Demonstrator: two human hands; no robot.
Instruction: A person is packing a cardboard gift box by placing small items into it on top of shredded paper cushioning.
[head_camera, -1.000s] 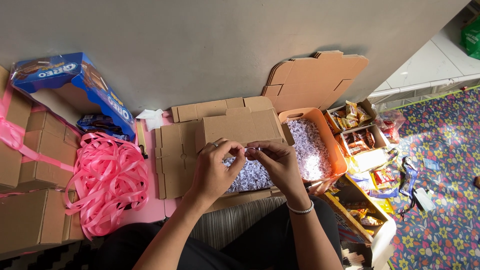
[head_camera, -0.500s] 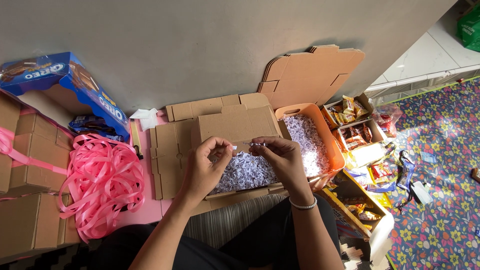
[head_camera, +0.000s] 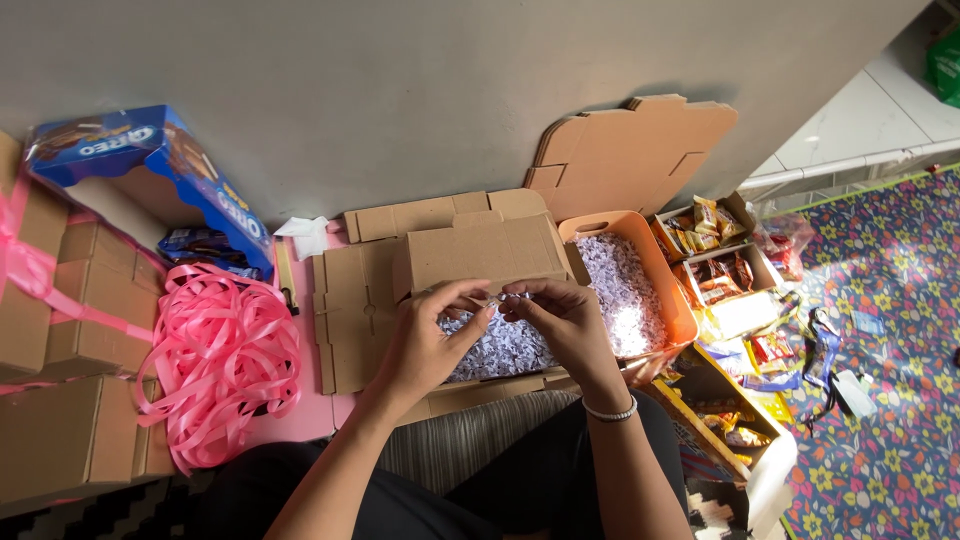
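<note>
Small pale strip pinched between both hands above the open cardboard box (head_camera: 480, 255)

The strip (head_camera: 497, 298) is held level, left hand (head_camera: 430, 340) and right hand (head_camera: 560, 325) each gripping one end, directly over the shredded paper (head_camera: 500, 350)

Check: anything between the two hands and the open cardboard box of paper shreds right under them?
Nothing visible. Left hand and right hand meet fingertip to fingertip, pinching something small and pale directly over the shredded paper in the open cardboard box. The box top is uncovered; the orange tub sits beside it.
</note>
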